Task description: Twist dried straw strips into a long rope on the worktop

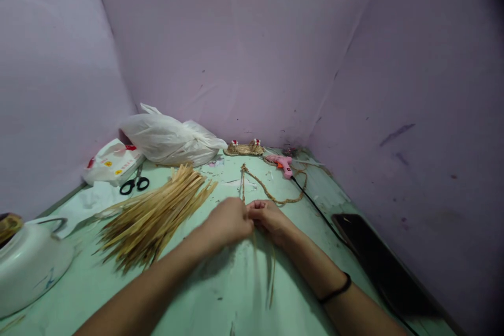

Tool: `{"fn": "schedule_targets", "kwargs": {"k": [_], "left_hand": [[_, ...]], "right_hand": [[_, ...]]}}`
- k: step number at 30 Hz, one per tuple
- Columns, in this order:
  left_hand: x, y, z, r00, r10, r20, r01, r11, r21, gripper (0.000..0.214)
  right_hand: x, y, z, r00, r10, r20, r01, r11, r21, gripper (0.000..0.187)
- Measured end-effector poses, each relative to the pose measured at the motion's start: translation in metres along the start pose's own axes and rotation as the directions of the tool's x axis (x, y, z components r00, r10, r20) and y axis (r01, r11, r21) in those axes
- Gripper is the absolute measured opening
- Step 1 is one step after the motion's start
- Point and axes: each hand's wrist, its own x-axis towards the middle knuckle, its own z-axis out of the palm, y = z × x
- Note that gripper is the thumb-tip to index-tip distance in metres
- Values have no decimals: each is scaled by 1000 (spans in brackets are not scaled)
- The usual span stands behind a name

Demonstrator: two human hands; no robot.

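Note:
My left hand [231, 220] and my right hand [271, 219] meet over the middle of the table, both with fingers closed on a thin braided straw cord [243, 189]. The cord runs away from my hands to a point on the table, then loops off to the right in a brown twisted length [268, 194]. Loose straw ends [272, 278] hang down toward me below my right hand. The spot where my fingers grip is partly hidden by the hands. Left of my left hand lies a fanned bundle of dry straw strips [153, 220].
Black-handled scissors [134, 185] lie behind the straw. Farther back are a white plastic bag [169, 136] and a small straw piece [244, 150] with red-and-white decorations. A pink glue gun [281, 164] with a black cord, a dark phone-like slab [381, 262] and a white basin [31, 268] flank the work.

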Motion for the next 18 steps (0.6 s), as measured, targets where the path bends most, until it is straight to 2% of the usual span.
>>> {"fn": "schedule_targets", "kwargs": {"k": [2, 3, 4, 6, 8, 11, 14, 18], "left_hand": [[8, -7, -15, 992, -109, -60, 101, 988, -120, 16], [12, -10, -19, 981, -180, -79, 153, 952, -267, 14], [16, -13, -21, 974, -223, -34, 187, 884, -428, 16], [23, -17, -17, 955, -234, 180, 296, 745, -598, 20], [28, -21, -8, 921, -164, 353, 370, 654, -660, 14], [34, -29, 1, 860, -82, 504, 460, 550, -697, 19], [36, -34, 3, 864, -40, 502, 451, 506, -735, 17], [37, -34, 7, 910, -70, 409, 375, 560, -739, 11]], "right_hand": [[0, 0, -2, 998, -1, 66, 0, 1000, 11, 5], [-1, -1, -2, 996, 4, 85, -5, 1000, 19, 6], [-1, -1, -3, 995, 9, 96, -12, 1000, 29, 7], [-2, -3, -3, 995, 15, 95, -20, 999, 49, 8], [-2, -5, -3, 995, 22, 97, -29, 998, 62, 9], [-3, -7, -6, 993, 40, 112, -49, 996, 74, 9], [-3, -8, -8, 993, 49, 111, -58, 995, 81, 8], [-2, -7, -10, 994, 43, 103, -51, 996, 77, 6]]}}
